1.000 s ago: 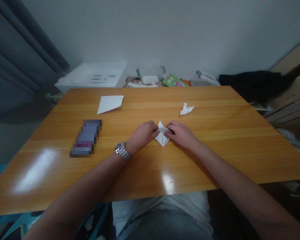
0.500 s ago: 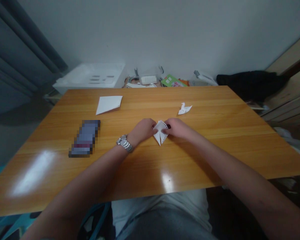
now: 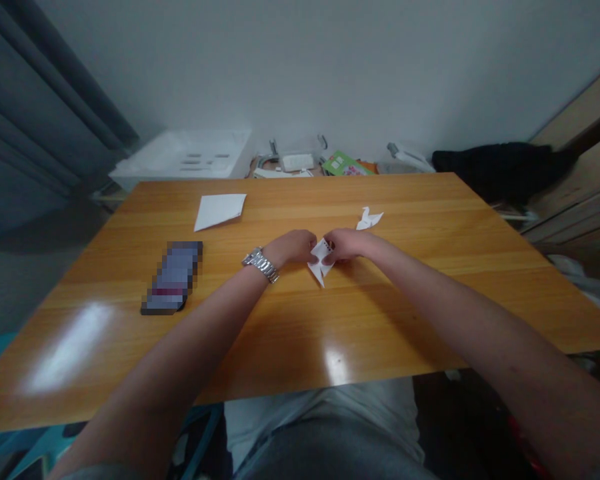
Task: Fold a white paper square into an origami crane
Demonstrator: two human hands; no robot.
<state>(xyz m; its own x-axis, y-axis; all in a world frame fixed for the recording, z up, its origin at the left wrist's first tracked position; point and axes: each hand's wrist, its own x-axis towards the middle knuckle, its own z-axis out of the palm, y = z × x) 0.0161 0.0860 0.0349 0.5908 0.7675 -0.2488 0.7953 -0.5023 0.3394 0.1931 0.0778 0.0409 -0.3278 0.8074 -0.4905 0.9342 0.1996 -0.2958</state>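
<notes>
A small piece of folded white paper (image 3: 321,252) with a row of punched holes is held over the middle of the table. My left hand (image 3: 296,247), with a metal watch (image 3: 261,264) at its wrist, pinches the paper's left side. On the right side my right hand (image 3: 347,244) is closed on it too, covering part of the paper. Two pointed flaps hang toward me, with a slit between them. Just beyond my right hand stands a folded paper bird (image 3: 369,219).
On the wooden table (image 3: 280,340), a sheet of white paper (image 3: 221,210) lies at the back left. A phone (image 3: 173,279), blurred out, is nearer on the left. Behind the table's far edge are a white foam tray (image 3: 180,153), a green booklet (image 3: 347,164) and dark cloth (image 3: 500,167).
My hands have come closer together around the folded paper, and the right hand covers more of it. The lower flaps have narrowed and shifted.
</notes>
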